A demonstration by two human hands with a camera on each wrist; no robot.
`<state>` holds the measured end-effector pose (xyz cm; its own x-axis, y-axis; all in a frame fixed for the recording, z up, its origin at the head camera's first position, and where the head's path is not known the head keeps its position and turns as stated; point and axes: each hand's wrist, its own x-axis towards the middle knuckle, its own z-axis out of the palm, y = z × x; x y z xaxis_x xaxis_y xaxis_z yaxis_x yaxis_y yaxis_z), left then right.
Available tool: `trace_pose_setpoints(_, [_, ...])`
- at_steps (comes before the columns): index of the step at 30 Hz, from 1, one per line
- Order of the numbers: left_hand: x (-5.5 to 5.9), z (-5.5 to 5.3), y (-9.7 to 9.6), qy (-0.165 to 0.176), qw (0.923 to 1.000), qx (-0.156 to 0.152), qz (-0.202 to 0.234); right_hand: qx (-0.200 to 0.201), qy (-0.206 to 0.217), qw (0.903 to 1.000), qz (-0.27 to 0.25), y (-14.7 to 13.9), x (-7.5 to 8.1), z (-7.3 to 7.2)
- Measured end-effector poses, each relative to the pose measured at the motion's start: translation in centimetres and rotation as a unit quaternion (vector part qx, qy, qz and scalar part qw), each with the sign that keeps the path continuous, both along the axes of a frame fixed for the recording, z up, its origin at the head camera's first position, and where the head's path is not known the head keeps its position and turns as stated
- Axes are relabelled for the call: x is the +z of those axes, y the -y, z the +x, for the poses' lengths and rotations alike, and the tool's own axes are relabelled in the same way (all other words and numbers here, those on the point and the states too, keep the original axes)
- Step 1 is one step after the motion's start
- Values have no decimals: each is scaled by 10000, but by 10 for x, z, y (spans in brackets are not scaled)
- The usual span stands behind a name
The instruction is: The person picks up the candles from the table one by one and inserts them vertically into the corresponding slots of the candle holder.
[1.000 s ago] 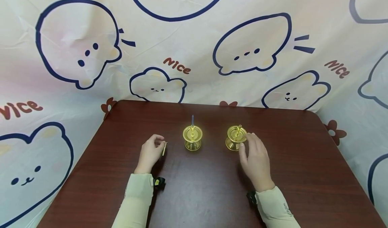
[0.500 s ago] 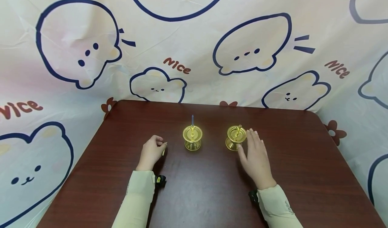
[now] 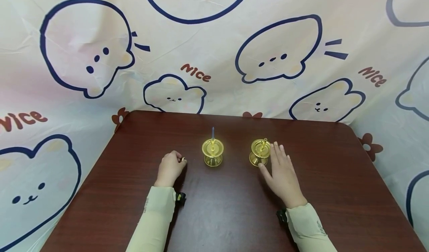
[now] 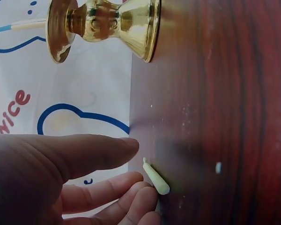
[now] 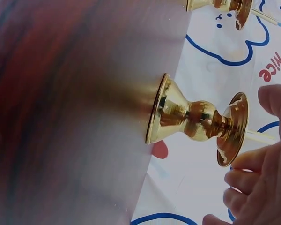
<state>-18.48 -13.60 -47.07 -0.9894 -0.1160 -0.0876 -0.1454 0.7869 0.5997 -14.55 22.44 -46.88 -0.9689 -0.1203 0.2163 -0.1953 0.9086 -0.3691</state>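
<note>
In the head view my left hand (image 3: pixel 169 169) has its fingers curled in around a small pale yellow candle (image 4: pixel 156 179), mostly hidden by the hand there. The left wrist view shows the candle tilted, wick end toward the thumb, lying against the curled fingertips; the thumb stands a little apart. My right hand (image 3: pixel 284 177) is spread with straight fingers beside the right brass candlestick (image 3: pixel 260 147), fingertips at its dish. A slim gold stem (image 5: pixel 260 136) rises from that dish. The left brass candlestick (image 3: pixel 212 147) carries a thin blue candle (image 3: pixel 213 133), upright.
Both candlesticks stand on a dark reddish-brown wooden table (image 3: pixel 221 214). Behind and beside it hangs a pale curtain (image 3: pixel 221 47) printed with blue cartoon outlines. A small light speck (image 4: pixel 218 167) lies on the tabletop.
My left hand has turned and shifted slightly right, so the pale candle is now mostly hidden. My right hand has moved a little left, its fingers straightened and spread. The candlesticks have stayed put.
</note>
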Motion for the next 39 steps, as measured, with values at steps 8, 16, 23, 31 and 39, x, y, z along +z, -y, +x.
trace_pose_setpoints(8, [3,-1,-1,-71,9998,31,-207,241,237,9993,187,-2,5,-2])
trace_pose_setpoints(16, [4,-3,-1,-44,9996,-7,-267,325,309,9984,332,-5,8,-3])
trace_pose_setpoints(23, [4,-5,0,123,9993,107,-321,315,344,9982,373,-6,8,-6])
trace_pose_setpoints(31, [6,-6,-1,374,9986,223,-294,342,317,9982,365,-5,9,-6])
trace_pose_setpoints(39, [4,-8,-1,399,9986,264,-238,362,320,9982,348,-5,10,-6])
